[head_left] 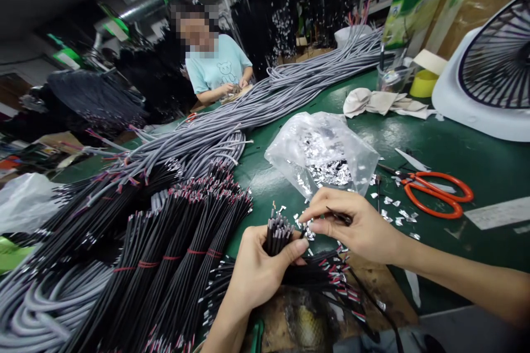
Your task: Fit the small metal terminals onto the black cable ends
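Observation:
My left hand is wrapped around a bundle of black cables, their grey cut ends pointing up. Beside the bundle, my right hand is closed, thumb and index fingertip pinched at the edge of the cables near my left thumb. What lies between those fingertips is too small to make out. A slim black tool is tucked in the right hand; its kind does not show clearly. Small silvery metal pieces lie scattered around. Just beyond the hands sits a clear plastic bag with many more pieces in it.
Red-banded black cable bundles lie on the left, with long grey cables behind them. Orange-handled scissors rest to the right, near a white fan and a cloth. A co-worker sits across the green table.

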